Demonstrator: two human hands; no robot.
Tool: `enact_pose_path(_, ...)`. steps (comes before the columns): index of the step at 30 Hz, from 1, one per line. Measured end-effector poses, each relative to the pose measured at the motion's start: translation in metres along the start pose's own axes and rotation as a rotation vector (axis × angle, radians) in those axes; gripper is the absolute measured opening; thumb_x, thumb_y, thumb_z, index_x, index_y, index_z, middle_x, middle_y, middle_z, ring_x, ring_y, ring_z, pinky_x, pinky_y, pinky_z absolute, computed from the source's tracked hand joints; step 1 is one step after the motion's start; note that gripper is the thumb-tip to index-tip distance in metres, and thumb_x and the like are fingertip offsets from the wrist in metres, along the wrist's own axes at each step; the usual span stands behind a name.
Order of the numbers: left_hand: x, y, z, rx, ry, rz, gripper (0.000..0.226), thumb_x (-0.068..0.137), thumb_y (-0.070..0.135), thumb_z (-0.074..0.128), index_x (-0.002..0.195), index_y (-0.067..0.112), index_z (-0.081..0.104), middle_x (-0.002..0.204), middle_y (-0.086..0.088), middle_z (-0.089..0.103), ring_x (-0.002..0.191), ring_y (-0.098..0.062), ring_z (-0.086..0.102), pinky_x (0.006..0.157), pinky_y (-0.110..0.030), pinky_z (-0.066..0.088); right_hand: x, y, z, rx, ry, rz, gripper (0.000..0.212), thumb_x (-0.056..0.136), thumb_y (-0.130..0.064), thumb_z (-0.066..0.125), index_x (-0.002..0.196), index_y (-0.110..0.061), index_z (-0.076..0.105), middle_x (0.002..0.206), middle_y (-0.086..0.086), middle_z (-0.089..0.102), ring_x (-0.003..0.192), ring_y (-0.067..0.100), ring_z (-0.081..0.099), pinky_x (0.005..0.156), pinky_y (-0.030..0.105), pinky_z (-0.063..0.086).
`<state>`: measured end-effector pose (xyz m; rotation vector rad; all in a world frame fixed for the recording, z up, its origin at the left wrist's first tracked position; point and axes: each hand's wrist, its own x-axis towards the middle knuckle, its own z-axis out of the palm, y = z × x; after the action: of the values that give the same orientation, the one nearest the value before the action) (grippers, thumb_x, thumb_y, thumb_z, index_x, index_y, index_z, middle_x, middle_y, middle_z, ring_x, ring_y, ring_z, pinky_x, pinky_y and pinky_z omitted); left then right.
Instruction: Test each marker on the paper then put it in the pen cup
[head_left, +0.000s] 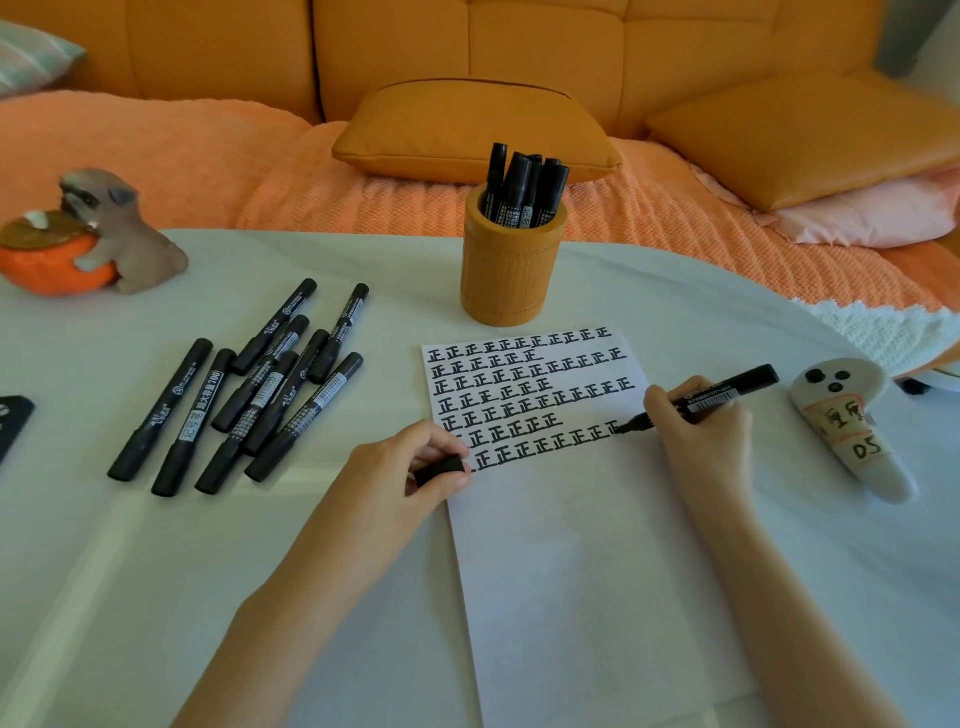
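A white paper (582, 561) lies on the table, its top half filled with rows of black written characters. My right hand (696, 431) grips an uncapped black marker (727, 387), its tip touching the paper at the end of a character row. My left hand (410, 462) rests on the paper's left edge and holds the black cap (439, 469). An orange pen cup (511, 270) stands behind the paper with several black markers (524, 189) in it. Several capped black markers (254, 389) lie loose on the table to the left.
A dog figurine with an orange bowl (88, 239) sits at the far left. A white ghost-shaped plush with a label (852, 426) lies right of the paper. A dark object (10, 421) pokes in at the left edge. An orange sofa with cushions (478, 130) is behind the table.
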<state>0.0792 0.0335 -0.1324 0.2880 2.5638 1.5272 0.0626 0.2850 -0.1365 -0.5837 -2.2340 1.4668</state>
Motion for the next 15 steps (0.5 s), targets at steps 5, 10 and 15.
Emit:
enact_pose_path(5,0.0002,0.0000,0.0000,-0.005,0.001,-0.001,0.016,0.083,0.014,0.069,0.088,0.029,0.065,0.087,0.016,0.071,0.086,0.004,0.064,0.080,-0.013,0.049,-0.0007,-0.0010,0.0007,-0.017,-0.015,-0.021,0.020,0.083,-0.006,0.060,0.071,0.006,0.050,0.037,-0.013,0.033,0.039,0.006,0.028,0.037,0.014,0.020)
enact_pose_path(10,0.0009,-0.0003,-0.0002,-0.003,0.002,-0.008,0.017,0.082,0.014,0.070,0.087,0.030,0.065,0.086,0.018,0.071,0.087,0.005,0.064,0.081,-0.014,0.049,-0.0003,-0.0007,0.0009,-0.033,-0.026,-0.032,0.022,0.084,-0.006,0.060,0.072,0.010,0.050,0.035,-0.013,0.034,0.038,0.006,0.029,0.037,0.014,0.020)
enact_pose_path(15,0.0011,-0.0003,-0.0001,-0.016,0.004,-0.016,0.018,0.082,0.013,0.070,0.087,0.030,0.065,0.086,0.017,0.071,0.087,0.004,0.064,0.081,-0.014,0.049,0.0004,-0.0007,0.0011,-0.020,0.007,-0.037,0.022,0.083,-0.005,0.059,0.072,0.010,0.048,0.037,-0.013,0.037,0.040,0.006,0.029,0.038,0.015,0.020)
